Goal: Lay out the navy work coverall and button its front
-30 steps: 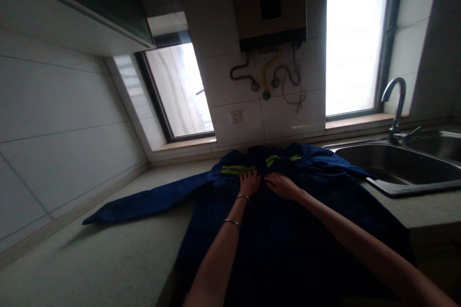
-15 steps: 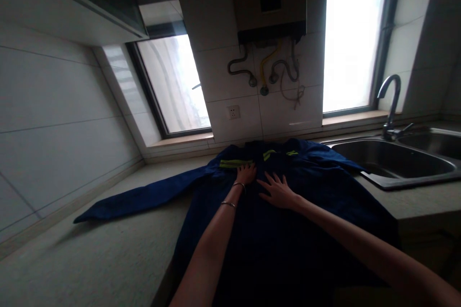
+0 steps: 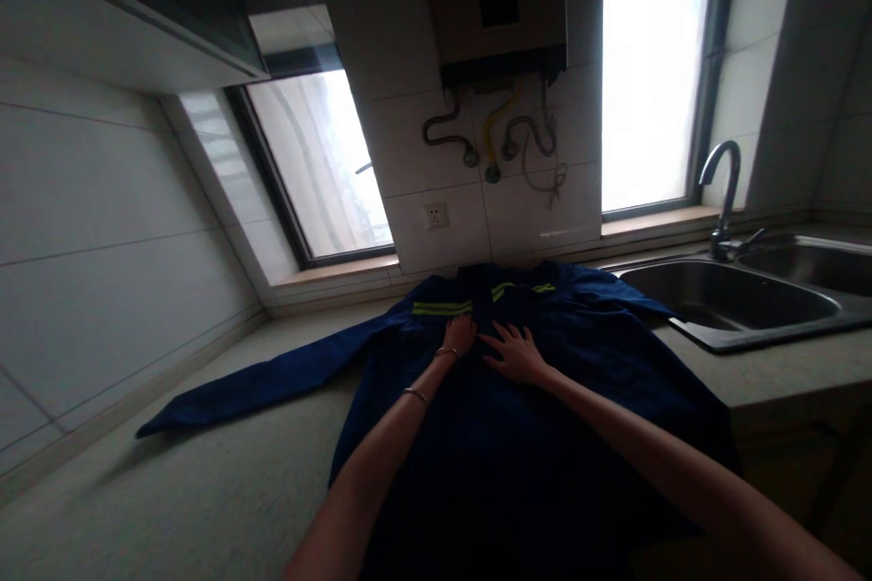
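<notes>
Jacket: we've got a dark blue work jacket (image 3: 538, 436) spread flat on the counter (image 3: 204, 490), collar end toward the far wall, hem hanging off the near edge by us.

Long axis: it runs away from us, hem to collar. One sleeve (image 3: 265, 384) sticks out flat to the left, well clear of both hands.

Stripes: yellow-green reflective strips (image 3: 441, 308) sit across the chest, just past our fingertips.

Left hand (image 3: 459, 335): resting palm-down on the upper chest, fingers together-ish and curled a bit, touching the cloth right below the left stripe. We can't say whether it's pinching any fabric. Two bangles (image 3: 415, 395) on that wrist.

Right hand (image 3: 516, 354): flat on the cloth just beside the left one, fingers spread apart, not gripping anything.

Which is nearer: both hands are on the chest near the midline, the left a bit further up toward the collar, the right a touch lower and closer to the jacket's right half.

Around it: sink (image 3: 742, 304) and tap (image 3: 722, 191) off to the right, and the jacket's right edge comes close to the sink rim. Window (image 3: 320, 172) and a socket (image 3: 436, 216) behind.
</notes>
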Demonstrator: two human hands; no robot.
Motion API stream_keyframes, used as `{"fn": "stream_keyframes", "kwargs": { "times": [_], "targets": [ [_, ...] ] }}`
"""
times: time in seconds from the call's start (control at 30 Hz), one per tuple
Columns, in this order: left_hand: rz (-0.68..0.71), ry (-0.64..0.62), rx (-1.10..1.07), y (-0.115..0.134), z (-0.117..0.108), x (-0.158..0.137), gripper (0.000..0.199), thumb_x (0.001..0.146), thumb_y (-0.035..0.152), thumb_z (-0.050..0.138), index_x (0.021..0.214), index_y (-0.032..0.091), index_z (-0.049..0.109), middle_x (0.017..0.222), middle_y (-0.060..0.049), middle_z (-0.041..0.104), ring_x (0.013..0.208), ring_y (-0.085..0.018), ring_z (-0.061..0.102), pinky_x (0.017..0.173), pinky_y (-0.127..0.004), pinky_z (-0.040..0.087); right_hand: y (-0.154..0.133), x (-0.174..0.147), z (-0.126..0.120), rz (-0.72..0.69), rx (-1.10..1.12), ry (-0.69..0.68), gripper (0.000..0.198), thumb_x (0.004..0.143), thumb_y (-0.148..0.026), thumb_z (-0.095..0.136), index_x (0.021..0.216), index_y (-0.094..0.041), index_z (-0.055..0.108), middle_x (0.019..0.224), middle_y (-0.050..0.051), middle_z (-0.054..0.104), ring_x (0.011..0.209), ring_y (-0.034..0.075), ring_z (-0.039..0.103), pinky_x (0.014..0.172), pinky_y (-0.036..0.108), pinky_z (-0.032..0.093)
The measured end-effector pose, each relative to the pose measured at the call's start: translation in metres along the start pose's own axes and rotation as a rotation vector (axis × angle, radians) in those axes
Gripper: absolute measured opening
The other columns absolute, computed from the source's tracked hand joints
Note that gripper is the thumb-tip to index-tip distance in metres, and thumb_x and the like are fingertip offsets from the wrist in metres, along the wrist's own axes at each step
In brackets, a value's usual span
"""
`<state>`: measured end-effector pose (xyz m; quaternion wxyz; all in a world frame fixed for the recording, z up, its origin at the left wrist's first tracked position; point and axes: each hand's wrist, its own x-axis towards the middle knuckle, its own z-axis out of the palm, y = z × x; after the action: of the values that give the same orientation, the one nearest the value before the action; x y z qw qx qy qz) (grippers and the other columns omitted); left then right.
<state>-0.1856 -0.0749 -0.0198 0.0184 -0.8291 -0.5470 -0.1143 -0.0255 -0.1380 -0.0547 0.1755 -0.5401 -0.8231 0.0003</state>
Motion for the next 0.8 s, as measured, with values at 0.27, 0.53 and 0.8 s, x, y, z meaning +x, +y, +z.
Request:
{"fn": "stream_keyframes", "kwargs": {
  "times": [0.27, 0.53, 0.8],
  "targets": [
    [0.214, -0.061, 0.030, 0.024, -0.049, -0.078, 0.026, 0.073, 0.010, 0.046, 0.089, 0.016, 0.066, 0.095, -0.008, 0.065, 0.086, -0.018, 0.060, 0.075, -0.026, 0.044, 0.001, 0.000, 0.004, 0.005, -0.017, 0.012, 0.049, 0.091, -0.054, 0.030, 0.139, -0.043, 0.029, 0.151, 0.003, 0.019, 0.133, 0.034, 0.022, 0.102, 0.059, 0.013],
    [1.069, -0.098, 0.286, 0.112, -0.032, -0.205, 0.039, 0.068, 0.041, 0.066, 0.100, 0.019, 0.060, 0.112, -0.013, 0.056, 0.104, -0.028, 0.049, 0.085, -0.039, 0.040, 0.001, 0.001, 0.009, 0.010, -0.035, 0.036, 0.046, 0.093, -0.052, 0.029, 0.139, -0.044, 0.031, 0.150, 0.002, 0.021, 0.133, 0.033, 0.023, 0.102, 0.058, 0.014],
    [1.172, 0.063, 0.359, 0.100, -0.004, -0.195, 0.020, 0.084, 0.024, 0.056, 0.067, 0.023, 0.067, 0.111, 0.001, 0.060, 0.103, -0.017, 0.049, 0.088, -0.034, 0.037, 0.002, 0.002, 0.009, 0.017, -0.052, 0.025, 0.047, 0.093, -0.052, 0.030, 0.139, -0.043, 0.030, 0.151, 0.002, 0.020, 0.132, 0.032, 0.024, 0.102, 0.057, 0.015]
  ]
}}
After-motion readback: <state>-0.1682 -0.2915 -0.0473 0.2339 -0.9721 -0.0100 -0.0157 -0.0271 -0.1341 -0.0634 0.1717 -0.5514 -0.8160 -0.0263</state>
